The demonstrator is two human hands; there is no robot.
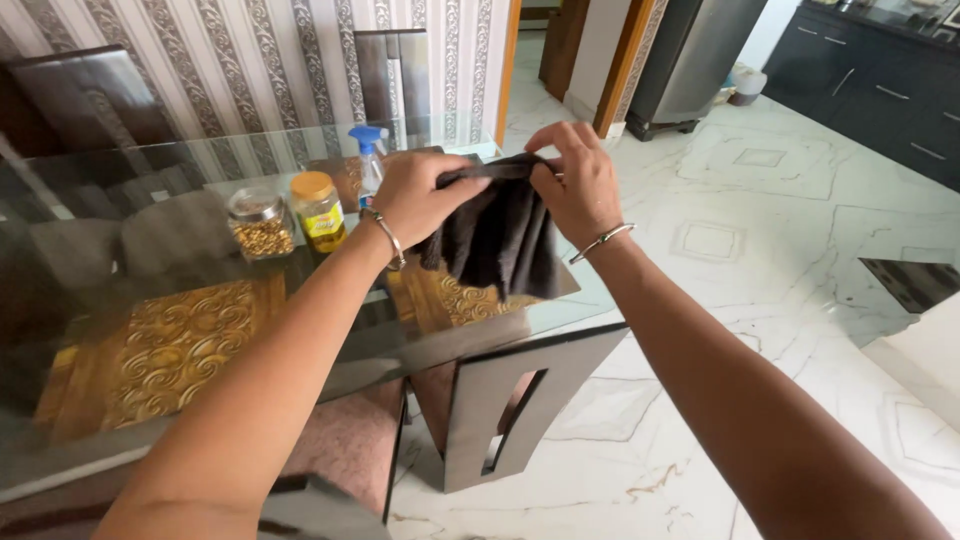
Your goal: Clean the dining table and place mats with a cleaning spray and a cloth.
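Note:
A dark grey cloth [500, 240] hangs in the air over the corner of a glass dining table [150, 180]. My left hand [420, 195] grips its upper left edge, and my right hand [575, 180] pinches its upper right edge. Both wrists wear thin metal bangles. The cloth droops below my hands, folded on itself, above a gold patterned placemat [470, 300]. Behind my left hand stands a spray bottle [368, 160] with a blue nozzle.
On the table stand a glass jar [260, 222] of grains and a yellow-lidded jar [320, 210]. Another gold placemat [170, 350] lies nearer. Dark chairs [500, 410] surround the table. White marble floor spreads right, with a refrigerator [690, 60] and dark cabinets [880, 80] beyond.

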